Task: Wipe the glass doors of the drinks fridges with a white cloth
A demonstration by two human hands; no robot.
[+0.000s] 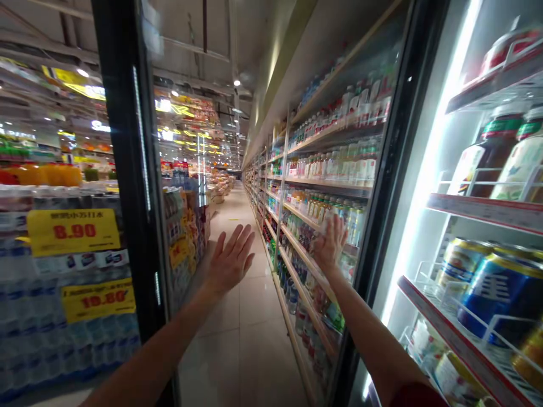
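A glass door (250,362) with a black frame (131,169) stands open in front of me, beside a lit drinks cooler. My left hand (231,257) is raised before the middle of the pane, fingers stretched upward and nothing in it. Farther right, my right hand (331,243) is also open, fingers up and slightly blurred. Both palms face the glass; whether they touch it I cannot tell. No object is held by either hand.
Cooler shelves (483,212) at right carry bottles (466,164) and blue cans (496,294). Shelves of bottles (335,164) and a tiled aisle (233,220) appear in the pane. Bottled water (72,333) with yellow price signs (74,232) is stacked at left.
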